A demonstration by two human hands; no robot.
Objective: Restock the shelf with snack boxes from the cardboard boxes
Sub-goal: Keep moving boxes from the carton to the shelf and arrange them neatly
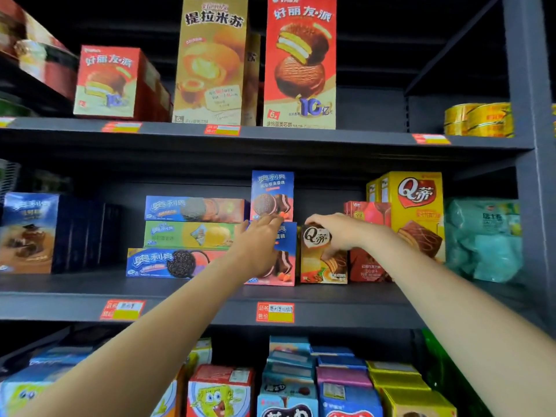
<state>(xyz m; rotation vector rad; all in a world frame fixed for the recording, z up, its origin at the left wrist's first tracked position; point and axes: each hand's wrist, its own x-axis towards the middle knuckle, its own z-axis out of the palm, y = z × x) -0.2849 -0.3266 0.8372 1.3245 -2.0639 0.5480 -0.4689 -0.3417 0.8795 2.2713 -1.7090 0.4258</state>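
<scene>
Hands on glossy rectangular cartons; right hand (337, 233) grips brown box (323, 257).
</scene>
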